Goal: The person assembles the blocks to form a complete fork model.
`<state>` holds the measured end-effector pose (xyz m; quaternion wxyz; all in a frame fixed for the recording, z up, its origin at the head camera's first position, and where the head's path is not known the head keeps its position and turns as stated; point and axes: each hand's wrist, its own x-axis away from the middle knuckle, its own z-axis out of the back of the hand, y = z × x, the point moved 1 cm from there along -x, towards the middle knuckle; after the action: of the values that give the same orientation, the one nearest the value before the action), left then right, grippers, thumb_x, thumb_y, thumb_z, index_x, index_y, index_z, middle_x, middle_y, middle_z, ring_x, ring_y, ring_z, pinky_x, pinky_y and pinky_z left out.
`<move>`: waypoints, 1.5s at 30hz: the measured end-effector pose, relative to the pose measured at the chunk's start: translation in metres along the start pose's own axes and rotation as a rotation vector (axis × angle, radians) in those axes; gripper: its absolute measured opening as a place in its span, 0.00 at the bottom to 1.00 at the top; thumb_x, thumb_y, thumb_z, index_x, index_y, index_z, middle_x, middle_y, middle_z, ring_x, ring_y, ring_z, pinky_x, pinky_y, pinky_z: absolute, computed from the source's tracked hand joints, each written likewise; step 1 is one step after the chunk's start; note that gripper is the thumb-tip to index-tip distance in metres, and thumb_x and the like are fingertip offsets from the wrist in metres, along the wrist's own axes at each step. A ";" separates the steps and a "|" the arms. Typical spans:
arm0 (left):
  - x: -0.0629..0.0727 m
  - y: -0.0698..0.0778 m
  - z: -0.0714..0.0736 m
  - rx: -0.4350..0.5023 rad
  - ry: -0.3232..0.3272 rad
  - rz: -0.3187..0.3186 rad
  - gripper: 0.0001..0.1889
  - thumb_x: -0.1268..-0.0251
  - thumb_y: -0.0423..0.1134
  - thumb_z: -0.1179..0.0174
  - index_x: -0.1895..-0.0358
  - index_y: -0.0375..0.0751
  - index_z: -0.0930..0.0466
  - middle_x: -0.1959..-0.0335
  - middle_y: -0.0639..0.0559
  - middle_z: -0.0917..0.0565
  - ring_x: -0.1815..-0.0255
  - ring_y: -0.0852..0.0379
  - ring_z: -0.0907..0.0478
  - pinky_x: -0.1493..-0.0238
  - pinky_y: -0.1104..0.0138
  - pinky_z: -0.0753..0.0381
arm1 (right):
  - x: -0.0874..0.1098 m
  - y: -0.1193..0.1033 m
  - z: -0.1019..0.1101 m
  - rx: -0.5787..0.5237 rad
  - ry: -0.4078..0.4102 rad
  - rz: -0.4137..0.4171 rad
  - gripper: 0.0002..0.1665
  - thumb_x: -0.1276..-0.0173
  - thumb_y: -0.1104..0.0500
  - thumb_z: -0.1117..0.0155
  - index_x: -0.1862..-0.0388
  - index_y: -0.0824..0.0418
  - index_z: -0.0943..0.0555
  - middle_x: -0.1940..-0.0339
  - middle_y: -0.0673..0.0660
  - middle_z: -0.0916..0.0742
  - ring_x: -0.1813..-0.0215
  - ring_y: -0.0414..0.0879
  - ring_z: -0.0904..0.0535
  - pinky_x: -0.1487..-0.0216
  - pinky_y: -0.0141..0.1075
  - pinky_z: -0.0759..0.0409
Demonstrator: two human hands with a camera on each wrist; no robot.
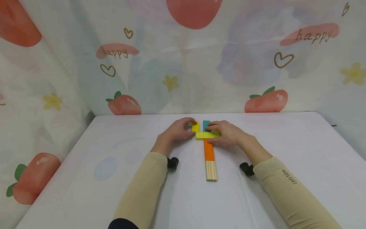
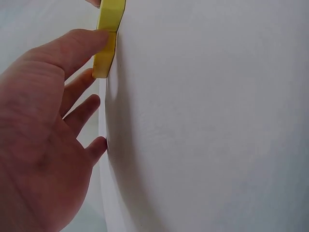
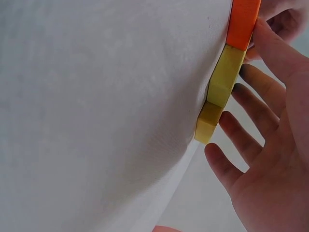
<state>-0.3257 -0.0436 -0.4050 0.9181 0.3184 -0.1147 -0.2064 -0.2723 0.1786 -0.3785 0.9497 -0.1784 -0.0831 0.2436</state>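
In the head view my left hand (image 1: 183,128) pinches a small yellow block (image 1: 195,126) between thumb and fingers, at the left end of a yellow-green bar (image 1: 202,136). My right hand (image 1: 227,133) lies over the bar's right end. Its fingertips touch a teal block (image 1: 206,124) above the bar, and its thumb rests by an orange block (image 1: 209,151) below. The right wrist view shows a darker yellow block (image 3: 208,121) adjoining the bar's end, beside spread, nearly straight fingers. Part of the bar is hidden under the right hand.
A striped, pale wood-coloured piece (image 1: 211,171) continues the orange block toward me. The blocks lie flat on a white-covered table (image 1: 100,203). A printed fabric backdrop (image 1: 197,76) stands behind the table's far edge, with another fabric side at left.
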 end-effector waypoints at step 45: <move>-0.004 -0.007 0.002 0.002 0.002 0.020 0.23 0.28 0.44 0.39 0.32 0.51 0.24 0.29 0.53 0.28 0.26 0.51 0.37 0.24 0.55 0.43 | 0.001 0.001 0.001 -0.012 0.000 0.034 0.34 0.30 0.46 0.32 0.31 0.63 0.23 0.27 0.66 0.27 0.26 0.65 0.37 0.27 0.60 0.41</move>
<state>-0.3323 -0.0483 -0.4080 0.9198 0.3185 -0.1172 -0.1968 -0.2725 0.1805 -0.3780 0.9444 -0.1852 -0.0816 0.2591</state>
